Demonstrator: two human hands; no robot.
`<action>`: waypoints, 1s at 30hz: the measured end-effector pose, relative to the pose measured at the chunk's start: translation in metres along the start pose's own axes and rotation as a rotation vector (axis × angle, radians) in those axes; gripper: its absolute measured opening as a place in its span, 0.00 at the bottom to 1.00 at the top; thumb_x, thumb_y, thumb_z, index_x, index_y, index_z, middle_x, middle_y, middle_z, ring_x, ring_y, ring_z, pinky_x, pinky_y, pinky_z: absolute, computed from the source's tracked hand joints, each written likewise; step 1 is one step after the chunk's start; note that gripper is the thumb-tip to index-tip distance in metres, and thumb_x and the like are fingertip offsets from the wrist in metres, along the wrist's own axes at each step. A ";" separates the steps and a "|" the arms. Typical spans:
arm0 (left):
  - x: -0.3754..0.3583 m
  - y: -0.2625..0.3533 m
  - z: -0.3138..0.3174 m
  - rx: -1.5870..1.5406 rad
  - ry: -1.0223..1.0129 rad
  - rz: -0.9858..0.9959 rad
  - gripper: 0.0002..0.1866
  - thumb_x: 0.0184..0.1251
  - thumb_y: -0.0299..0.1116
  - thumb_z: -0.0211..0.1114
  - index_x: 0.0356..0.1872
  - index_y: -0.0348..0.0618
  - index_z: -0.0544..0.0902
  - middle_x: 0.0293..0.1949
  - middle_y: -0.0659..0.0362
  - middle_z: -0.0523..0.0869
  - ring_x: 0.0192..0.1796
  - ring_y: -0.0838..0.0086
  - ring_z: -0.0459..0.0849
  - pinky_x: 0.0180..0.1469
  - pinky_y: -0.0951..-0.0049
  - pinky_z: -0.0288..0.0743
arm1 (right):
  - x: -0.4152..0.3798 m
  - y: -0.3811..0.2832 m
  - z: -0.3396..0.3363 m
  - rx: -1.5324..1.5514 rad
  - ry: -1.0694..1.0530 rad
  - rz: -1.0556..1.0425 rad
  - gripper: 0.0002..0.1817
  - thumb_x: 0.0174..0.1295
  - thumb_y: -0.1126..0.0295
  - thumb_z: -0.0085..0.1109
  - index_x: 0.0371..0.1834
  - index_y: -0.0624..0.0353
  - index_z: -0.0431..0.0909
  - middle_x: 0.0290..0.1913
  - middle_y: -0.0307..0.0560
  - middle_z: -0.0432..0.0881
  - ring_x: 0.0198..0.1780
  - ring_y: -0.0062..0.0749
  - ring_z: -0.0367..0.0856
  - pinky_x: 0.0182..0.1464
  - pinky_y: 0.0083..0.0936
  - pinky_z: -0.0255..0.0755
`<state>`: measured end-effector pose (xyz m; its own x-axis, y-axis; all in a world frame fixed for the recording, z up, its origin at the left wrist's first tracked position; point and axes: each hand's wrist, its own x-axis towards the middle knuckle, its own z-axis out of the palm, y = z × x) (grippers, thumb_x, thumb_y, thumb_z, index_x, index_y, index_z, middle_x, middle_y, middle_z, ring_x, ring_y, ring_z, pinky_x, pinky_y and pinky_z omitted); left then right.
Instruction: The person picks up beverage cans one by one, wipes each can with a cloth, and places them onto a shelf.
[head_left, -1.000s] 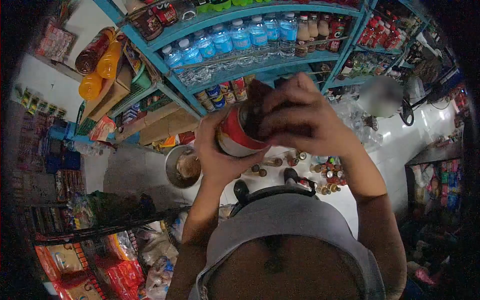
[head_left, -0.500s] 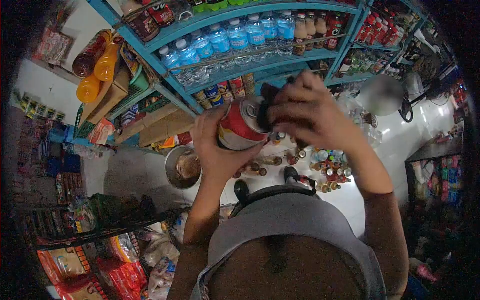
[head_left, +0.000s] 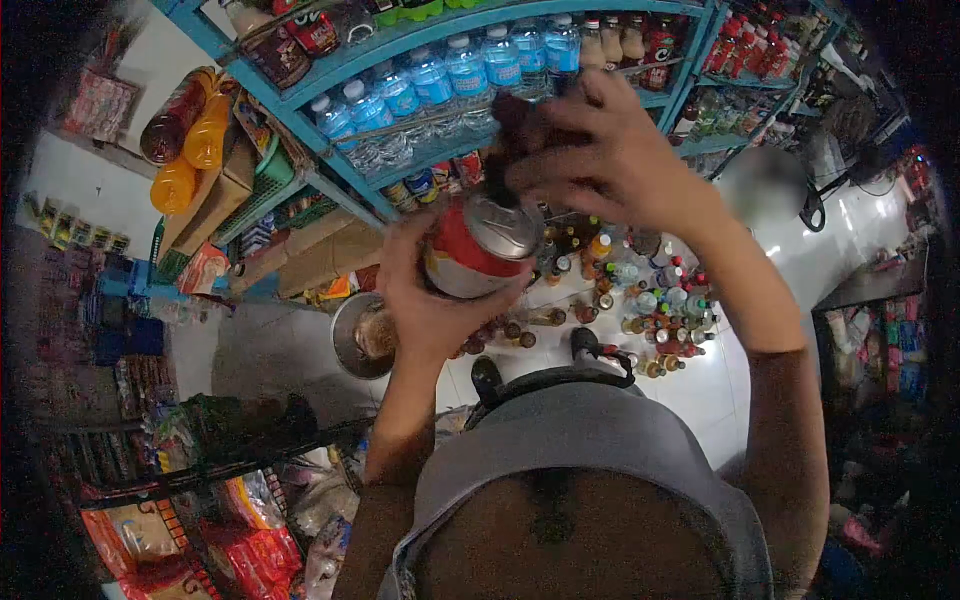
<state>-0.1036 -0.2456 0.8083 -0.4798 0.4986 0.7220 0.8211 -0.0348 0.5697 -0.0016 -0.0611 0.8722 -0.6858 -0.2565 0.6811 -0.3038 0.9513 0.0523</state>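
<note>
My left hand (head_left: 425, 290) is wrapped round a red and white drink can (head_left: 470, 250), its silver top tilted toward me. Just above and beside the can's lid, my right hand (head_left: 600, 160) grips a dark, crumpled cloth (head_left: 515, 125), blurred by motion. The cloth's lower end reaches the rim of the can; whether it presses on it is hard to tell. Behind both hands, a blue shelf (head_left: 400, 165) carries a row of water bottles (head_left: 430, 80) with blue labels.
Many bottles (head_left: 670, 310) stand on the tiled floor near my feet. A metal pot (head_left: 345, 335) sits on the floor at left. Large orange drink bottles (head_left: 205, 130) lie on a cardboard box at upper left. Packaged goods (head_left: 250, 540) fill the lower left.
My right hand and the cloth have moved up and left, from beside the can to above its lid edge. The left hand has shifted slightly left with the can.
</note>
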 end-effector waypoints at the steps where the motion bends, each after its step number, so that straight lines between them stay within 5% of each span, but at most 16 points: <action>1: 0.000 0.002 0.000 -0.035 -0.055 -0.040 0.37 0.24 0.40 0.78 0.44 0.38 0.72 0.41 0.53 0.76 0.43 0.65 0.76 0.46 0.67 0.70 | 0.005 0.005 0.004 0.010 0.002 -0.033 0.13 0.39 0.61 0.63 0.33 0.40 0.81 0.38 0.35 0.74 0.37 0.35 0.63 0.41 0.30 0.58; 8: -0.001 0.006 -0.004 -0.142 -0.107 -0.081 0.39 0.25 0.40 0.78 0.46 0.38 0.72 0.41 0.53 0.77 0.45 0.67 0.77 0.48 0.68 0.70 | 0.017 0.003 0.004 0.071 -0.007 -0.114 0.10 0.45 0.58 0.58 0.32 0.39 0.80 0.45 0.30 0.73 0.40 0.31 0.65 0.40 0.31 0.58; 11: 0.001 0.009 -0.002 -0.104 -0.046 -0.072 0.39 0.24 0.40 0.78 0.46 0.38 0.72 0.41 0.53 0.77 0.44 0.66 0.76 0.48 0.67 0.69 | 0.008 -0.004 0.004 0.080 0.068 -0.049 0.12 0.40 0.62 0.63 0.31 0.45 0.80 0.37 0.34 0.74 0.37 0.34 0.65 0.40 0.30 0.60; 16: -0.002 -0.001 -0.001 0.040 -0.024 -0.017 0.38 0.22 0.40 0.78 0.45 0.40 0.74 0.41 0.54 0.77 0.43 0.64 0.75 0.47 0.66 0.66 | -0.014 -0.018 -0.009 0.107 -0.189 0.151 0.09 0.45 0.61 0.60 0.31 0.44 0.79 0.39 0.33 0.73 0.40 0.35 0.64 0.41 0.32 0.59; 22: 0.001 -0.004 0.000 0.054 -0.060 0.064 0.38 0.20 0.41 0.77 0.44 0.43 0.75 0.41 0.56 0.78 0.43 0.63 0.74 0.46 0.65 0.65 | -0.017 -0.035 -0.001 0.385 -0.027 0.149 0.10 0.40 0.65 0.64 0.29 0.50 0.79 0.33 0.37 0.72 0.34 0.35 0.62 0.39 0.27 0.59; 30: -0.002 -0.007 0.001 0.085 0.040 0.121 0.37 0.20 0.42 0.77 0.42 0.42 0.75 0.40 0.55 0.78 0.42 0.63 0.75 0.45 0.65 0.66 | -0.019 -0.003 0.003 0.240 -0.038 0.076 0.10 0.40 0.62 0.64 0.29 0.44 0.80 0.35 0.35 0.74 0.36 0.34 0.63 0.40 0.30 0.59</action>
<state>-0.1084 -0.2453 0.8023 -0.3867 0.4604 0.7991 0.8959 -0.0179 0.4438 0.0103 -0.0593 0.8575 -0.7354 -0.1966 0.6485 -0.3957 0.9015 -0.1753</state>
